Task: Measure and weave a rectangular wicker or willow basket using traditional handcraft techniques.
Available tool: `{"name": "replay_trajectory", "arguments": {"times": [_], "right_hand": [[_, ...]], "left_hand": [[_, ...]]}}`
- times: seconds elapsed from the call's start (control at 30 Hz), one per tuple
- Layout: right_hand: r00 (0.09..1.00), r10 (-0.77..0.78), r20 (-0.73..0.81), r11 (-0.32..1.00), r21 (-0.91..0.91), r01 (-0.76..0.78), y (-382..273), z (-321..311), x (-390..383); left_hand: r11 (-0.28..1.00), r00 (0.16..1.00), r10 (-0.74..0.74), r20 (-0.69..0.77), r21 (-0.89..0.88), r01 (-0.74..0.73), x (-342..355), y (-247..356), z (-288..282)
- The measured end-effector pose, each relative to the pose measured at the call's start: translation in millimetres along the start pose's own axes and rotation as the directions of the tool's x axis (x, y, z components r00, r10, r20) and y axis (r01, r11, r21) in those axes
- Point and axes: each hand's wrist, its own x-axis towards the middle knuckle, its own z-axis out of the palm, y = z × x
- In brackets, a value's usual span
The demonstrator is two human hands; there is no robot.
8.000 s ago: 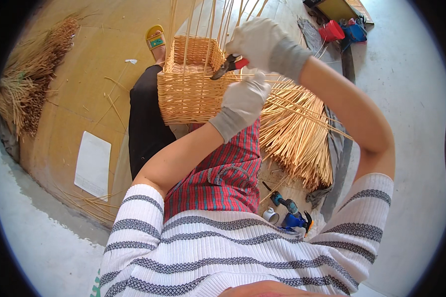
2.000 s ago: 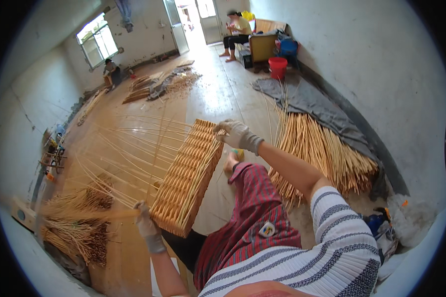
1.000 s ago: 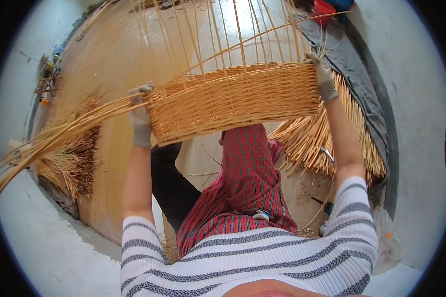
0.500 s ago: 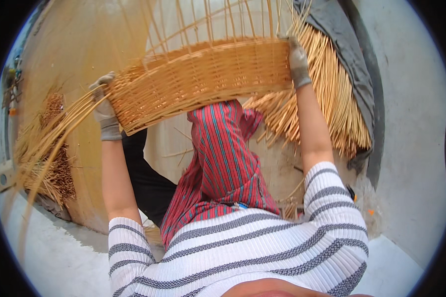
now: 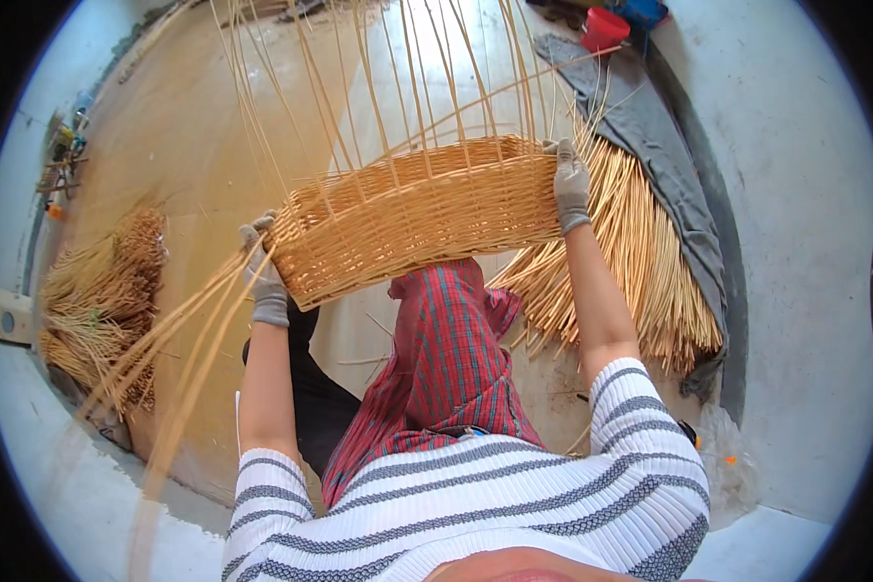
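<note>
A long, curved wicker basket (image 5: 427, 209) is held up in front of me, above my knee, with its right end raised higher than its left. Tall upright stakes (image 5: 427, 82) stick up from its woven wall. My left hand (image 5: 265, 272), in a grey work glove, grips the left end, where several loose willow rods (image 5: 189, 320) trail down past it. My right hand (image 5: 571, 184), gloved the same way, is closed around the upper right corner. The fingertips of both hands are partly hidden by the weave.
To the right lies a big heap of peeled rods (image 5: 640, 262) on a grey cloth (image 5: 674, 184). Another bundle of rods (image 5: 116, 301) rests at the left. A red bucket (image 5: 604, 29) stands at the far right. Scraps lie on the brown floor (image 5: 194, 194).
My view has tilted, so the far floor and the red bucket now show. Both hands still grip the basket, which appears lower and more to the right in the picture.
</note>
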Motion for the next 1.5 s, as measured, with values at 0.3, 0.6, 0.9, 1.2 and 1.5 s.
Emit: {"name": "replay_trajectory", "arguments": {"times": [0.3, 0.6, 0.9, 1.2, 1.5], "right_hand": [[0.97, -0.188, -0.154, 0.98, 0.041, 0.196, -80.6, -8.8, -73.5], [0.984, -0.174, -0.046, 0.979, -0.113, 0.168, -9.5, -9.9, -175.5], [0.974, -0.13, 0.185, 0.953, -0.248, 0.174, -48.6, -22.4, -182.3], [0.615, -0.62, 0.487, 0.23, -0.636, 0.736, -26.4, -4.2, -191.5], [0.61, -0.586, 0.533, 0.247, -0.6, 0.761, -25.1, -12.8, -194.6]], "left_hand": [[0.994, 0.979, 0.105, -0.177, 0.013, -0.104, -73.6, 78.1, -20.6], [0.999, 0.946, 0.018, -0.325, 0.032, -0.008, -136.4, 70.2, -106.7], [0.981, 0.975, 0.05, -0.216, 0.195, -0.007, -113.0, 68.7, -100.7], [0.99, 0.987, 0.001, -0.163, 0.141, 0.022, -96.9, 63.7, -112.0], [0.998, 0.971, 0.055, -0.232, 0.031, -0.049, -132.0, 61.6, -96.5]]}}
